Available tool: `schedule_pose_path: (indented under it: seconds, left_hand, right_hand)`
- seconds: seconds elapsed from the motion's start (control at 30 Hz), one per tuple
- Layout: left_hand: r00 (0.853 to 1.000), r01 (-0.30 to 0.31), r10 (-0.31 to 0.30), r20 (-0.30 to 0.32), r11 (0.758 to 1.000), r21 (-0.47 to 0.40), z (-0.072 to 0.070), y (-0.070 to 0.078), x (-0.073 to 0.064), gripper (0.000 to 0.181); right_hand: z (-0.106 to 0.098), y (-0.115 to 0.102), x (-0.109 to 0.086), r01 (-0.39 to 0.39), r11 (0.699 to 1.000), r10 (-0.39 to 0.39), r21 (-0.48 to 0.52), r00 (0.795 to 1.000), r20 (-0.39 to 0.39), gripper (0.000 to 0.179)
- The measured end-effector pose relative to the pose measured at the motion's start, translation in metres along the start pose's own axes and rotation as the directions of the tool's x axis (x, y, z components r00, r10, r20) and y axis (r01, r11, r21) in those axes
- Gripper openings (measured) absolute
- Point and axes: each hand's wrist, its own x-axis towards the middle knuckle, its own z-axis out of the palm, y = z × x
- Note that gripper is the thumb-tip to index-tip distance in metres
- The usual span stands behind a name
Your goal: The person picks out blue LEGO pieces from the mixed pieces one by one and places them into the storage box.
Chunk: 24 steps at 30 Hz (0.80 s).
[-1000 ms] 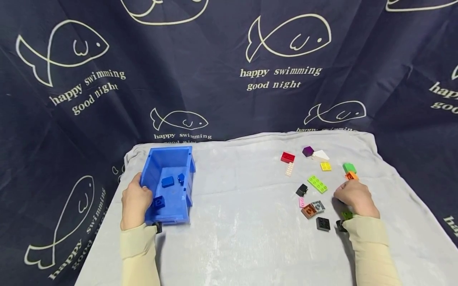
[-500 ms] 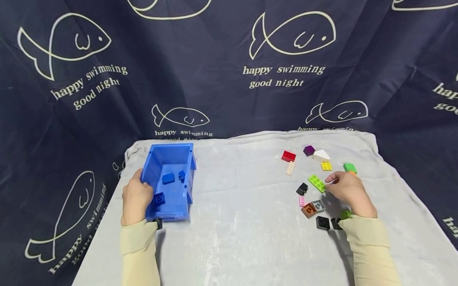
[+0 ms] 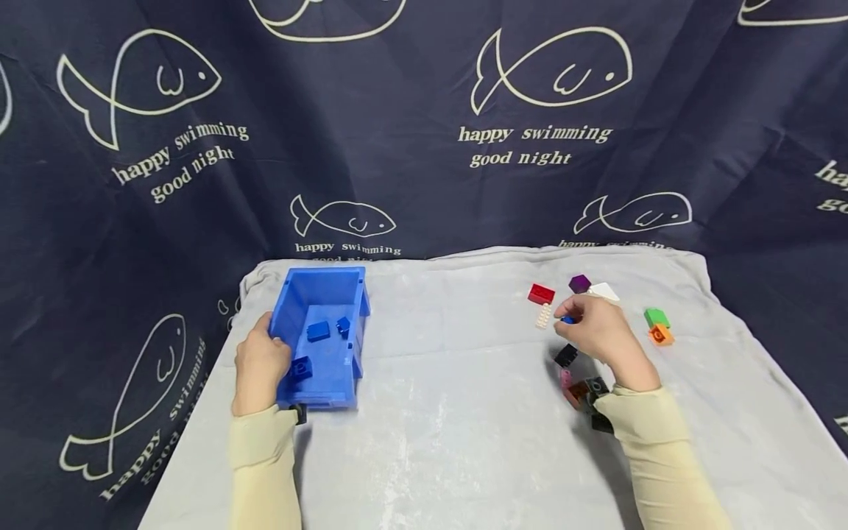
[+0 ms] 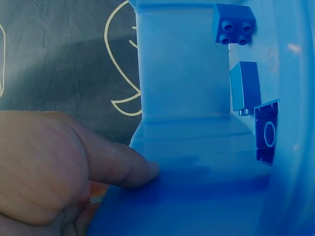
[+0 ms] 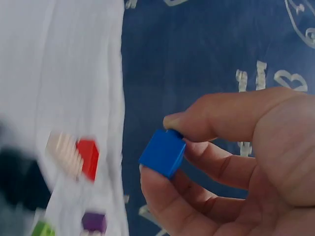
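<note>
My left hand (image 3: 261, 368) grips the left wall of a blue plastic bin (image 3: 327, 379), its thumb inside and the other fingers outside. Three blue bricks lie in the bin: one flat on the floor (image 3: 318, 331), a smaller one (image 3: 343, 327) by the right wall, and one (image 3: 301, 368) near my hand showing its hollow underside. Above the scattered bricks on the right, my right hand (image 3: 606, 335) pinches a small blue toy brick (image 5: 162, 152) between thumb and fingertips, clear of the cloth.
Around my right hand lie a red brick (image 3: 541, 294), a cream studded plate (image 3: 545, 316), a purple brick (image 3: 579, 283), a white piece (image 3: 604, 291), green (image 3: 657, 318) and orange (image 3: 661, 335) bricks, and a black brick (image 3: 566, 356). My right forearm partly covers several darker ones. A dark curtain hangs behind.
My right hand has moved left from beside the orange brick, and a blue brick now shows in its fingers. The lime green plate is now hidden behind it. My left hand stays on the bin.
</note>
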Motion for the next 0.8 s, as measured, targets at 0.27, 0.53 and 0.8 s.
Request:
schedule_pose_path:
  seconds: [0.27, 0.53, 0.8]
  left_hand:
    - [1.000, 0.000, 0.000, -0.001, 1.000, -0.002, 0.000, 0.003, 0.003, 0.059]
    - [1.000, 0.022, -0.022, 0.009, 1.000, 0.000, -0.002, 0.002, 0.001, 0.059]
    - [1.000, 0.024, -0.024, 0.012, 1.000, 0.003, 0.000, 0.001, 0.000, 0.058]
  right_hand:
    - [0.009, -0.053, 0.019, 0.139, 0.990, -0.139, 0.016, 0.990, -0.011, 0.011]
    - [0.015, -0.116, 0.043, 0.257, 0.966, -0.255, 0.032, 0.966, -0.051, 0.009]
    - [0.022, -0.169, 0.058, 0.291, 0.950, -0.289, 0.109, 0.957, -0.032, 0.010]
